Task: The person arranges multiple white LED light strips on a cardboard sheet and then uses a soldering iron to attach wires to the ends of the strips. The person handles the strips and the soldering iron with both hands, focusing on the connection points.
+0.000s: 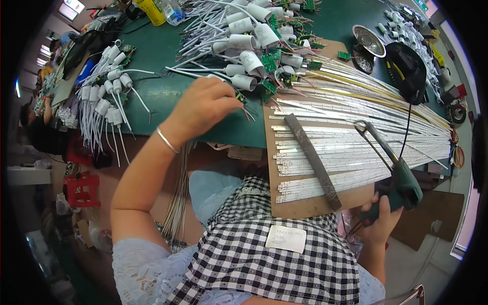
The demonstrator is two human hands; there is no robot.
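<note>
My left hand (206,107), with a bangle on its wrist, is raised over the front edge of the green table. Its fingers are closed in a pinch on a small green circuit board (239,96), from which thin red wires hang; the fingers hide part of it. At the lower right my right hand (382,217) is wrapped round the grip of a dark green soldering gun (405,189). The gun's long metal tip points up and left, above rows of thin silvery LED strips (325,145). A dark grey bar (312,161) lies across these strips.
A brown board (300,209) under the strips juts over the table edge. Behind lies a heap of white lamp caps (239,41) with wires and boards; a smaller bunch (94,94) hangs over the edge at left. Far right are a metal bowl (369,40) and a black cap (406,71).
</note>
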